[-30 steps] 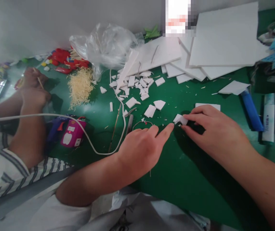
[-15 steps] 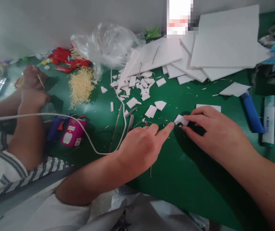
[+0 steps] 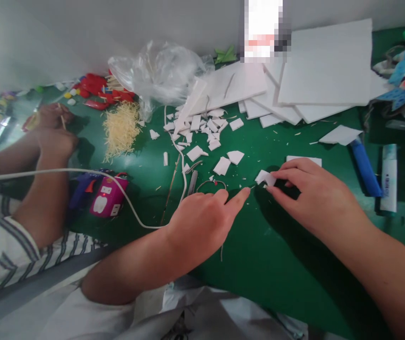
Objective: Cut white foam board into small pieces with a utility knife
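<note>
My right hand (image 3: 303,182) pinches a small white foam-like piece (image 3: 265,177) between thumb and fingertips, just above the green tabletop. My left hand (image 3: 207,215) lies to its left with the index finger stretched toward that piece, a small gap between them. Its other fingers are curled under, and what they hold, if anything, is hidden. A thin light sliver shows by the index fingertip. Behind the knuckles a thin wire (image 3: 202,183) curves past a small red spot. A flat white piece (image 3: 304,161) lies partly behind my right hand.
White offcuts (image 3: 195,123) lie beyond my hands, before stacked white boards (image 3: 326,71) and a clear plastic bag (image 3: 163,71). A white cable (image 3: 134,212) runs from a magenta box (image 3: 108,196). A blue-handled tool (image 3: 365,165) and marker (image 3: 389,178) lie right. A co-worker's hands (image 3: 55,132) hold a thin stick.
My left index fingertip has drawn back slightly, down and left, from the white piece. My right hand keeps its pinch. The co-worker's hands have shifted a little to the right.
</note>
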### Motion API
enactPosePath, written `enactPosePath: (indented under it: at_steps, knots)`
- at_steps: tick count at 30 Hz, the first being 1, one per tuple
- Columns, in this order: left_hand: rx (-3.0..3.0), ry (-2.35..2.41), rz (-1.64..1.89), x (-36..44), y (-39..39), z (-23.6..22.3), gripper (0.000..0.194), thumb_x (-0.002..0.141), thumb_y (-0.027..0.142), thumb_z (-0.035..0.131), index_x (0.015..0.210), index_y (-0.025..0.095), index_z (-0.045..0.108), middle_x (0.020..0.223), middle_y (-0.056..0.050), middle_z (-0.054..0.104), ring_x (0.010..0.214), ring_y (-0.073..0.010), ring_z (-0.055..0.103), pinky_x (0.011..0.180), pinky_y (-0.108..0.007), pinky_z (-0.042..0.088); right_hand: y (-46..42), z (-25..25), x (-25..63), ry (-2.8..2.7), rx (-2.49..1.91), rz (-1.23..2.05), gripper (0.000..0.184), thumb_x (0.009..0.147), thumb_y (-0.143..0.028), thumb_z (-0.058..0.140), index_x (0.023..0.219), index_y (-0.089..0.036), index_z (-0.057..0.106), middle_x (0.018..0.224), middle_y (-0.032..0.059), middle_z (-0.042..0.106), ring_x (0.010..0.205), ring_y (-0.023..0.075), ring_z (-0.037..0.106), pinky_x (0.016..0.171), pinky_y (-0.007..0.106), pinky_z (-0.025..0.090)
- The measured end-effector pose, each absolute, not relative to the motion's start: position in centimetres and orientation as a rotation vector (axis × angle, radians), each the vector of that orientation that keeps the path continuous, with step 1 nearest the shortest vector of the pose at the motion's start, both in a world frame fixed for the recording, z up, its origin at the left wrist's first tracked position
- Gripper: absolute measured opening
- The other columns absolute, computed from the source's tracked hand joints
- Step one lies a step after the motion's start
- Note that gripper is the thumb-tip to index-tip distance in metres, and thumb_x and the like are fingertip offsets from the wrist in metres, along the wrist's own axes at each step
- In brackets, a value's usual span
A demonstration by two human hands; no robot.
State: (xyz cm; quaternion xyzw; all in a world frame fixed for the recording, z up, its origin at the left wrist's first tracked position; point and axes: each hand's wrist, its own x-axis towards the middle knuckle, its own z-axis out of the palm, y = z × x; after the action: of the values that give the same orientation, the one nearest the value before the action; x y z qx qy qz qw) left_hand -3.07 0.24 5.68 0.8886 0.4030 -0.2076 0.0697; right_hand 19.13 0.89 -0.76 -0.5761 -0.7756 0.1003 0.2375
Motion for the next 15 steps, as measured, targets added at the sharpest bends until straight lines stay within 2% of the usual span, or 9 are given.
enactPosePath:
  at_steps: [3,7,9,11,13,15]
  knots:
    - [2.694,1.173,-0.542,-3.2,0.1,5.2,0.057,0.099,0.017,0.057,0.154,0.028,0.05,0.085,-0.001,0.068,0.075,-0.0192,0.07,0.065,-0.031,0.056,0.9,-0.5,19.1,-2.104,-1.575,0.277,0.016,0.089,-0.032,0.062,0.091,-0.022,0.075,0.098,0.0068,0.074,0.06,0.015,0.061,0.057,0.034,0.052]
    - [2.667,1.134,-0.372,-3.2,0.2,4.9,0.05,0.096,0.026,0.066,0.145,0.026,0.06,0.092,-0.004,0.068,0.075,-0.019,0.067,0.065,-0.031,0.056,0.7,-0.2,18.9,-2.076,-1.587,0.213,0.015,0.089,-0.027,0.061,0.099,-0.025,0.072,0.098,0.0046,0.077,0.063,0.0165,0.065,0.056,0.033,0.051]
    - [2.605,1.14,-0.143,-3.5,0.6,4.7,0.035,0.096,0.032,0.067,0.13,0.022,0.071,0.094,-0.005,0.068,0.075,-0.0177,0.067,0.066,-0.03,0.055,0.5,0.1,18.6,-2.071,-1.587,0.188,0.016,0.091,-0.026,0.06,0.102,-0.026,0.071,0.095,0.0034,0.078,0.066,0.018,0.069,0.055,0.032,0.051]
    - [2.463,1.191,0.15,-3.7,1.2,4.2,0.023,0.097,0.035,0.066,0.106,0.018,0.077,0.089,-0.004,0.067,0.075,-0.0152,0.065,0.067,-0.028,0.052,0.3,0.5,18.4,-2.071,-1.556,0.154,0.017,0.093,-0.026,0.059,0.105,-0.025,0.071,0.093,0.0034,0.079,0.067,0.0184,0.071,0.054,0.032,0.05]
    - [2.236,1.244,0.405,-3.8,2.0,3.7,0.021,0.095,0.035,0.07,0.088,0.015,0.074,0.08,0.0,0.065,0.069,-0.0115,0.062,0.066,-0.024,0.049,0.0,0.9,18.1,-2.081,-1.493,0.1,0.017,0.094,-0.025,0.059,0.107,-0.024,0.07,0.095,0.0044,0.08,0.071,0.0193,0.074,0.055,0.033,0.052]
    - [1.964,1.254,0.55,-3.7,2.6,3.1,0.021,0.089,0.034,0.075,0.082,0.015,0.071,0.072,0.003,0.063,0.06,-0.0079,0.054,0.059,-0.021,0.045,-0.1,1.2,17.9,-2.101,-1.423,0.042,0.016,0.095,-0.025,0.06,0.107,-0.025,0.07,0.1,0.0048,0.081,0.079,0.0214,0.077,0.06,0.034,0.054]
